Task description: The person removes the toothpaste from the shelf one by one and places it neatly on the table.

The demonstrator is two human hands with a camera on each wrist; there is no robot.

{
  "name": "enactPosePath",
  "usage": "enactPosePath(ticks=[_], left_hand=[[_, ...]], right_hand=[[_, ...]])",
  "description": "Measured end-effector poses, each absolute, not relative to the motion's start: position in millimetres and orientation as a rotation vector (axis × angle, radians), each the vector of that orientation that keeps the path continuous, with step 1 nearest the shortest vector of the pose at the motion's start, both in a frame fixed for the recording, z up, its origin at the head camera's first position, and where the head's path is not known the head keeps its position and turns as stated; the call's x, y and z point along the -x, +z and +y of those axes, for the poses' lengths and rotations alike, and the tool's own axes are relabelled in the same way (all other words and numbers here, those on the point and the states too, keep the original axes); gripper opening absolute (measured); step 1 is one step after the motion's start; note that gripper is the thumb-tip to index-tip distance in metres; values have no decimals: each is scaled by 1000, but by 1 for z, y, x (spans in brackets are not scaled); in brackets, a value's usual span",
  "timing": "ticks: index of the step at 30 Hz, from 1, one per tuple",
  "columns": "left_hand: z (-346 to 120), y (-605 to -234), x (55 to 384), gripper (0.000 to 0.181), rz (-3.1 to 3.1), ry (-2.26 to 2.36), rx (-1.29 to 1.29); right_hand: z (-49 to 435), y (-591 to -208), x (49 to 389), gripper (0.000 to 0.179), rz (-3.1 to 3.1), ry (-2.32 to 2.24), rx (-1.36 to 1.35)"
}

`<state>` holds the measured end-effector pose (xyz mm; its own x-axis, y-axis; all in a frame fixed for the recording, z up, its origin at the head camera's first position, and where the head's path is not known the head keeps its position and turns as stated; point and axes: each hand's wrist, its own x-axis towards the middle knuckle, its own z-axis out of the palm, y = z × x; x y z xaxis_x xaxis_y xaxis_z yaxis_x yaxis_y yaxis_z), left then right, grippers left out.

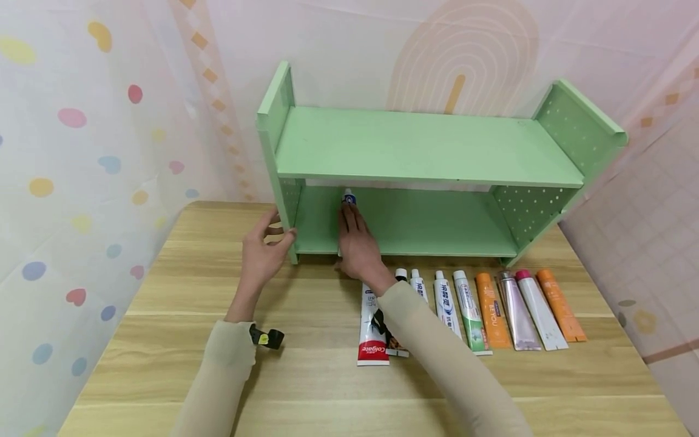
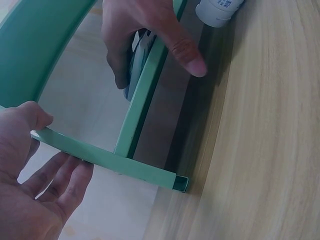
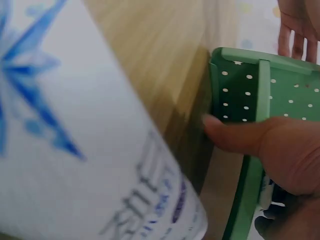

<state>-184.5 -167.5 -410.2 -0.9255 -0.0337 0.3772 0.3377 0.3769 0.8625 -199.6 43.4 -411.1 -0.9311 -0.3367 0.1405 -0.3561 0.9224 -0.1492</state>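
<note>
A green two-tier shelf [image 1: 426,145] stands on the wooden table. My left hand [image 1: 262,252] grips the shelf's left side panel, thumb on one face and fingers on the other. My right hand [image 1: 359,243] lies over a toothpaste tube [image 1: 349,197] on the lower tier, near its left end. Only the tube's white cap and blue end show past the fingers in the head view. Its pale side [image 2: 142,55] shows beside the fingers in the left wrist view. The right thumb [image 3: 232,137] sticks out past the tier's front edge, apart from the tube.
In front of the shelf lies a row of several tubes, from a red-and-white Colgate tube [image 1: 374,352] to an orange tube [image 1: 562,306] at the right. My right forearm hides part of the row. A patterned cloth [image 1: 136,121] hangs behind the table.
</note>
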Motion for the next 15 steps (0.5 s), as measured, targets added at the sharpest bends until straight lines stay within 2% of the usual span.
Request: enactPosePath(ticks=[6, 15], left_hand=[[-168, -410, 184, 55, -2312, -1568, 268], [-167, -410, 185, 57, -2312, -1594, 258]], right_hand=[[43, -415, 195, 100, -2836, 218, -525], [49, -406, 180, 96, -2854, 151, -556]])
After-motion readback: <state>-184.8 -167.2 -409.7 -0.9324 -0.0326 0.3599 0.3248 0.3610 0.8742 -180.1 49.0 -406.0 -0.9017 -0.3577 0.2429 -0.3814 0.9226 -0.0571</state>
